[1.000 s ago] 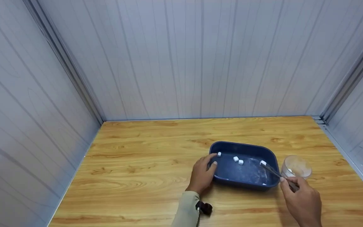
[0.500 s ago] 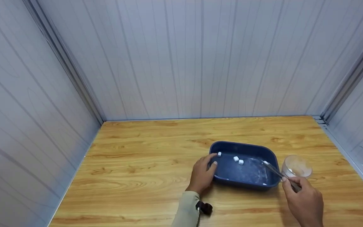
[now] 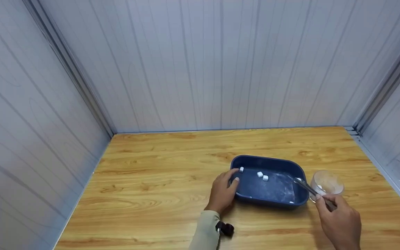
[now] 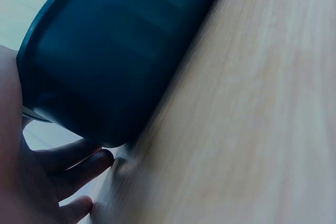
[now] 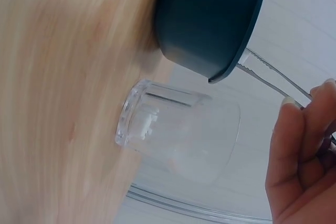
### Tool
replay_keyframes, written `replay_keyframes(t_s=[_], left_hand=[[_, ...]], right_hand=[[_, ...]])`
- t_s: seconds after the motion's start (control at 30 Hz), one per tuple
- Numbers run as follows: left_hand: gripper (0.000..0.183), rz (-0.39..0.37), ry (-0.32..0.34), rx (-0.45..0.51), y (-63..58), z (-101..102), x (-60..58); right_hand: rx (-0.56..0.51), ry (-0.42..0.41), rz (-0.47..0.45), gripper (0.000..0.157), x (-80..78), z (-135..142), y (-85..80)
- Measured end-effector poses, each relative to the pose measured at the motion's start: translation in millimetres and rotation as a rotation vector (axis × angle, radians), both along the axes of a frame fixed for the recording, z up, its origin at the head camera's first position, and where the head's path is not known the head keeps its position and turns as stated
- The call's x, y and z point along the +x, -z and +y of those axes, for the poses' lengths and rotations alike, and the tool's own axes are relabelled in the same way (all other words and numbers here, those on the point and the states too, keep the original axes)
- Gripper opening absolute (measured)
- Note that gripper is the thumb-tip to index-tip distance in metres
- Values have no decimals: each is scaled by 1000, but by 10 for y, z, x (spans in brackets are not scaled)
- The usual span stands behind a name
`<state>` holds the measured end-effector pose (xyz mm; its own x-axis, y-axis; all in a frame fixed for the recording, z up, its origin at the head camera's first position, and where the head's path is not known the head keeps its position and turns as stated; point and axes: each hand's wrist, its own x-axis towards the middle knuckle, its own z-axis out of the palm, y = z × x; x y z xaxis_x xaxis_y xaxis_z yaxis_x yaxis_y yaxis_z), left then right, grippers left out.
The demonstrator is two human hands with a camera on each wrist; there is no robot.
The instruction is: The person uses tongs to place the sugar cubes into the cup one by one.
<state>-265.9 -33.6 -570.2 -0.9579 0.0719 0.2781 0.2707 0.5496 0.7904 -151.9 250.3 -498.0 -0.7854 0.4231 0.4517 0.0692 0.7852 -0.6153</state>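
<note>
In the head view a dark blue basin point(image 3: 267, 191) stands on the wooden table, with small white cubes point(image 3: 259, 174) and white powder inside. My left hand point(image 3: 222, 192) grips its left end, thumb and index finger over the rim. Three other fingers point(image 4: 86, 174) show outside, below the basin's corner, in the left wrist view. At the right end, my right hand point(image 3: 340, 218) pinches metal tweezers point(image 3: 307, 187) that reach over the rim. Between their serrated tips sits a white piece point(image 5: 244, 56). A clear glass point(image 5: 178, 129) stands beside the basin with white pieces in its bottom.
Another white cube point(image 3: 241, 169) lies near the basin's left wall, and a small white bit point(image 3: 291, 202) by its near right corner. Pale panel walls point(image 3: 203, 69) enclose the wooden table point(image 3: 151, 194) at the back and both sides.
The right hand and tweezers have shifted right, bringing the white piece from the basin floor toward its right rim. My left hand and the basin have stayed put.
</note>
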Motion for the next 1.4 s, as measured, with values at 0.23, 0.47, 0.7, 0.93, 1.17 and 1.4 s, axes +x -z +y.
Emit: replay_keyframes(t_s=[0.23,0.47,0.7,0.93,1.17,1.4], left_hand=[[33,-5,1,1,11,7,-5],[32,-1,-5,-2,3,1,1],[32,0,2,8,-9,0,5],[33,-5,5,3,-9,-4,-2],[33,-8,4,11,-2,-1,-7],[32,8,1,11,-4,-4,-6]], right_hand=[[-22,17,27,19,3,66,-37],[-48,46,-12,21,11,98,-86],[-58,57,6,24,12,135,-118],[-73,77,35,23,20,191,-136],[-85,101,8,23,32,220,-149],[-104,131,-21,24,47,258,-136]])
